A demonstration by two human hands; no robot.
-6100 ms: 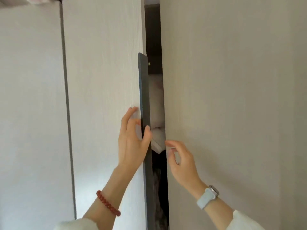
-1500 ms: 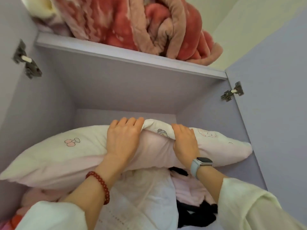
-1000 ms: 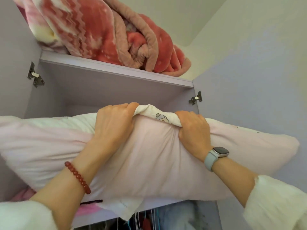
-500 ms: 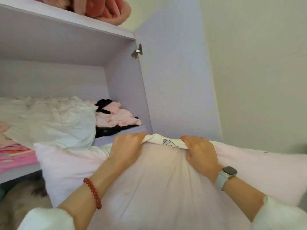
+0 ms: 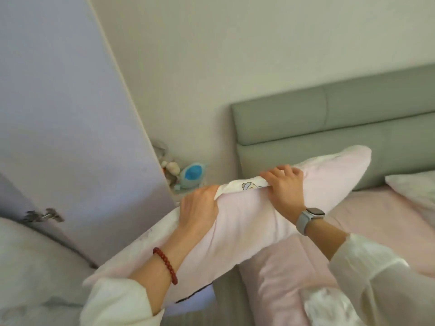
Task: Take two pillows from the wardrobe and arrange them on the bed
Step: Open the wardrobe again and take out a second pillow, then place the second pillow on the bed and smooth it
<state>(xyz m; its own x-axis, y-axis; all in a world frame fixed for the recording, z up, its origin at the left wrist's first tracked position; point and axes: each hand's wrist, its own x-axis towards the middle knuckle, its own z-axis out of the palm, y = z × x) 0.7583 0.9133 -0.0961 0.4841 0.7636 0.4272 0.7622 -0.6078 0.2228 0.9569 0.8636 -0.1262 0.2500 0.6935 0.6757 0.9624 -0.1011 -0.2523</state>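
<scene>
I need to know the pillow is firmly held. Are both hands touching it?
Touching. The head view shows the left hand and right hand both curled over the top edge of the pillow.

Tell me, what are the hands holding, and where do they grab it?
A pink pillow. The left hand and right hand both grip its top edge, near the middle, side by side.

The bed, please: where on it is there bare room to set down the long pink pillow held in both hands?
The pink sheet lies bare between the grey-green padded headboard and the rumpled pink quilt, left of the pale pillow already at the right edge. The near side is crowded with quilt. Both the left hand and right hand grip the long pink pillow.
</scene>
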